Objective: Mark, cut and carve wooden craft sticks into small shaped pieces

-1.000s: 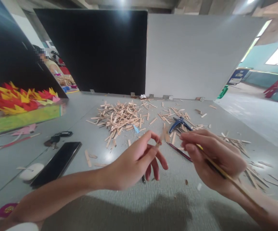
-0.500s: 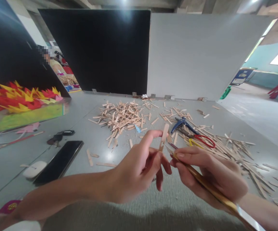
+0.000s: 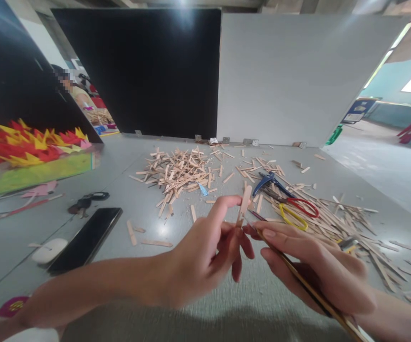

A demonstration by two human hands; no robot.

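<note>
left hand [image 3: 205,254] pinching a short wooden stick [image 3: 244,205] upright, right hand [image 3: 315,266] holding a long pencil [image 3: 298,280] with its tip at that grip, scissors [image 3: 291,202] and stick pile [image 3: 177,173] beyond it, phone [image 3: 84,240] to its left on the grey worktop [image 3: 155,294]

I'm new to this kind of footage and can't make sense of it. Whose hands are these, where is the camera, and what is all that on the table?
The camera sits on a person's head, looking forward and down, so both hands are that person's own. The left hand pinches a short wooden stick upright. The right hand holds a long thin tool like a pencil, its tip at the stick's lower end. On the grey table lie a pile of cut wooden sticks, blue-handled pliers, scissors with red and yellow handles, a black phone and a white mouse.
</note>
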